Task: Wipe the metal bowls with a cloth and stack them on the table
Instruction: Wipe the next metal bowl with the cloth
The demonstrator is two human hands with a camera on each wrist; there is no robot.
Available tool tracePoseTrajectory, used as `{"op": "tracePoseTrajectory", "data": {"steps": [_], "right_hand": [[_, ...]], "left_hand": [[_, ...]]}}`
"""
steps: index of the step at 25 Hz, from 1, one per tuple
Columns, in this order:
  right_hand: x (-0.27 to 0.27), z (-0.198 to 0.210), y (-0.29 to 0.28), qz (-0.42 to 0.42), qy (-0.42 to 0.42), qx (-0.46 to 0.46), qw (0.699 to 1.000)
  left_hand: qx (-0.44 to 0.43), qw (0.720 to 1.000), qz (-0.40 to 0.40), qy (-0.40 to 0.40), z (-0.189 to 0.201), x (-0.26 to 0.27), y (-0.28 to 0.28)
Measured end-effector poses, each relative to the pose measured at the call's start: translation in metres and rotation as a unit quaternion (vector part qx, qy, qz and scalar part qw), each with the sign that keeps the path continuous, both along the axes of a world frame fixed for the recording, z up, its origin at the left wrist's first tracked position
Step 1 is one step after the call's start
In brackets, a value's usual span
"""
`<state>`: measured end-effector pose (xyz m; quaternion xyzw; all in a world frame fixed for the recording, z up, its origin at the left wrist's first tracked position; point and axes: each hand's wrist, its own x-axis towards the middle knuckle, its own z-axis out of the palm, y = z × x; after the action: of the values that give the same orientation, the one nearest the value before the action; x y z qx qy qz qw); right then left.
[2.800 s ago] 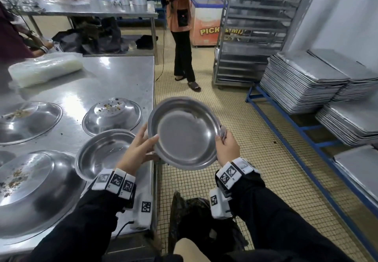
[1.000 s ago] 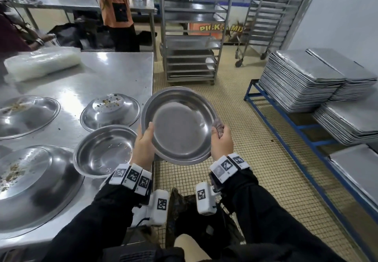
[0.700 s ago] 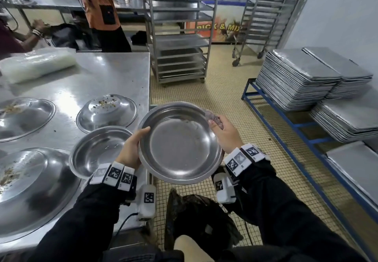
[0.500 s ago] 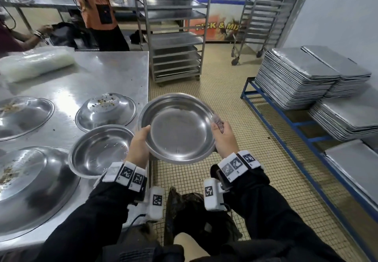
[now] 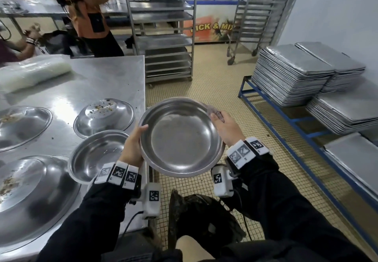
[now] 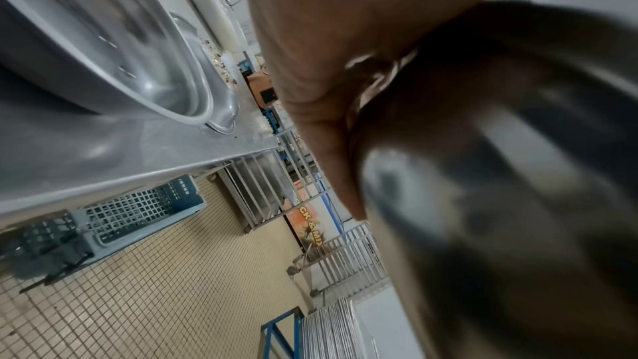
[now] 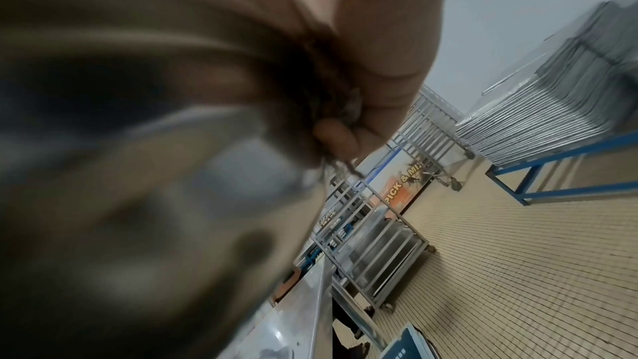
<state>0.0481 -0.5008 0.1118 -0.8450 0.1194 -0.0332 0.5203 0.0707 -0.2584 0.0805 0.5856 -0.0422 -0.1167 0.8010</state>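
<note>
A kitchen with a yellow tiled floor (image 5: 214, 82) is seen, and a shiny steel bench (image 5: 92, 77) is set on the left side. Metal racks (image 5: 163, 26) on wheels are seen at the back, and flat metal trays (image 5: 292, 71) are piled on a blue frame (image 5: 302, 131) by the right wall.

A round metal bowl (image 5: 181, 137) is held up in the air over the floor, just past the edge of the bench. It is tipped a little, so its inside can be seen. Its left rim is gripped by the left hand (image 5: 133, 145), with the thumb laid over the edge. Its right rim is gripped by the right hand (image 5: 227, 129), and a small crumpled cloth (image 5: 214, 111) is pinched against the rim by the same hand.

An empty bowl (image 5: 96, 155) is seen on the bench, right way up, near the left hand. Behind it, another bowl (image 5: 104, 116) is turned upside down, and crumbs are seen on its bottom. Bigger bowls (image 5: 30, 196) with crumbs are seen farther left. A clear plastic bundle (image 5: 32, 73) is laid at the back of the bench.
</note>
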Motion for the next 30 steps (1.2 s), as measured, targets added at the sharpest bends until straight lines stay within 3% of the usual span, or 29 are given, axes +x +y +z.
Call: {"op": "tracePoseTrajectory", "data": {"steps": [5, 8, 11, 14, 16, 19, 24, 30], "right_hand": [[-0.015, -0.016, 0.020, -0.117, -0.040, 0.073, 0.990], [-0.016, -0.024, 0.042, -0.169, -0.062, 0.103, 0.978], [-0.015, -0.019, 0.034, -0.180, -0.066, 0.103, 0.976], [-0.015, -0.002, 0.010, -0.092, -0.039, 0.065, 0.993], [-0.017, 0.005, 0.006, -0.046, -0.024, 0.045, 0.998], [-0.019, 0.000, 0.011, -0.055, -0.019, 0.041, 0.997], [-0.027, -0.019, 0.033, -0.186, -0.058, 0.122, 0.973], [-0.034, -0.033, 0.036, -0.217, -0.058, 0.119, 0.967]], "left_hand": [[0.023, 0.991, 0.124, -0.031, -0.007, -0.006, -0.020], [0.085, 0.973, 0.214, -0.024, -0.013, -0.009, -0.032], [0.045, 0.989, 0.136, -0.044, -0.014, -0.002, -0.020], [-0.039, 0.998, 0.022, -0.054, -0.003, 0.001, 0.000], [-0.030, 0.998, -0.017, -0.053, 0.009, -0.006, 0.002], [0.004, 1.000, 0.004, -0.025, 0.012, -0.011, 0.001], [0.057, 0.996, 0.064, -0.009, 0.000, -0.020, -0.019], [0.051, 0.998, 0.018, 0.018, -0.007, -0.031, -0.021]]}}
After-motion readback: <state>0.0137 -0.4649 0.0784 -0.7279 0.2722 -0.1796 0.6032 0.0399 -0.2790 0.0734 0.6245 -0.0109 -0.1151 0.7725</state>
